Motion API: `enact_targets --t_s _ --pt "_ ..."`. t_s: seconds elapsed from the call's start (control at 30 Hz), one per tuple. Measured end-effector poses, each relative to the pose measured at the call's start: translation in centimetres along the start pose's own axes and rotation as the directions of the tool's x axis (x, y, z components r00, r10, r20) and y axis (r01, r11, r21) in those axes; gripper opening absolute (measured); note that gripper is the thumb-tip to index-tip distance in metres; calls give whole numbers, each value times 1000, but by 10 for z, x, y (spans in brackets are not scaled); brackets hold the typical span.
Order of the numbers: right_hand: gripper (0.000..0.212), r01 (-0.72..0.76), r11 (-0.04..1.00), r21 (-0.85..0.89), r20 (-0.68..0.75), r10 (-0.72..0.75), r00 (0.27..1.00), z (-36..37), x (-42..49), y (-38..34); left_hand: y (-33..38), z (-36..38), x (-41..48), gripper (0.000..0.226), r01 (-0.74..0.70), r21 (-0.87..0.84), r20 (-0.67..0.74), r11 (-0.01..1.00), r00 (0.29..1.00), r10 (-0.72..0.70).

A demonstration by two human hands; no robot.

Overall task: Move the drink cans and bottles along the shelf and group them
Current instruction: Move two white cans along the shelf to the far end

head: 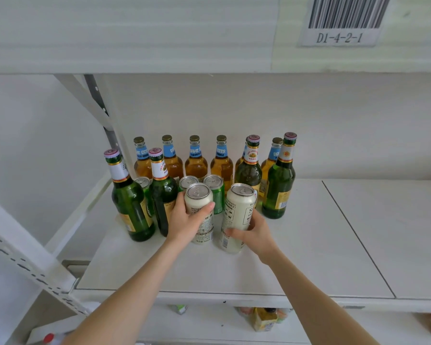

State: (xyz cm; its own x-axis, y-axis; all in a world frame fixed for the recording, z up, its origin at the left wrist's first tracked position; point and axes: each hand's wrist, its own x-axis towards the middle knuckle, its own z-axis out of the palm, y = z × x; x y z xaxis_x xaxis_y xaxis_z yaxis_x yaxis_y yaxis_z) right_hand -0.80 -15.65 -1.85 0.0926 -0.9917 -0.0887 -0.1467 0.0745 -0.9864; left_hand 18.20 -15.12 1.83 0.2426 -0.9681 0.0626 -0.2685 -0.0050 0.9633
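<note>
Two tall white cans stand at the front of the white shelf (309, 245). My left hand (184, 220) grips the left white can (200, 202); my right hand (255, 232) grips the right white can (239, 210). Just behind them stand green cans (217, 192), partly hidden. Green glass bottles flank them: two on the left (129, 202) and two on the right (279, 185). A row of several amber bottles with blue neck labels (195, 163) lines the back.
The shelf's right half is bare white board with a seam (354, 232). A slanted white upright (22, 255) runs along the left. The shelf above carries a barcode label (341, 23). Packaged goods (264, 319) show on the shelf below.
</note>
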Motion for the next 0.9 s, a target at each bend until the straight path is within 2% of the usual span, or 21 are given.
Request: enact_targets --t_s 0.17,0.33,0.47,0.7,0.8,0.9 --pt "66 -59 992 110 -12 60 998 -6 -26 1 -2 -3 -12 48 47 -73 -41 996 998 -50" --pt "64 -114 969 220 -60 130 990 -9 -50 3 -5 -10 -29 58 81 -148 -13 986 996 -84" --pt "48 -125 947 297 -101 161 982 -6 -71 -1 -2 -20 -47 55 141 -190 7 972 990 -142" --pt "41 -106 958 266 -148 149 978 4 -119 -6 0 -41 -87 49 153 -209 71 966 987 -142" --pt "40 -103 969 224 -162 141 977 6 -138 -4 -6 -43 -99 56 169 -164 82 972 984 -158" --pt "41 -104 976 189 -172 138 975 4 -157 -2 -5 -39 -114 74 181 -125 93 975 981 -170"
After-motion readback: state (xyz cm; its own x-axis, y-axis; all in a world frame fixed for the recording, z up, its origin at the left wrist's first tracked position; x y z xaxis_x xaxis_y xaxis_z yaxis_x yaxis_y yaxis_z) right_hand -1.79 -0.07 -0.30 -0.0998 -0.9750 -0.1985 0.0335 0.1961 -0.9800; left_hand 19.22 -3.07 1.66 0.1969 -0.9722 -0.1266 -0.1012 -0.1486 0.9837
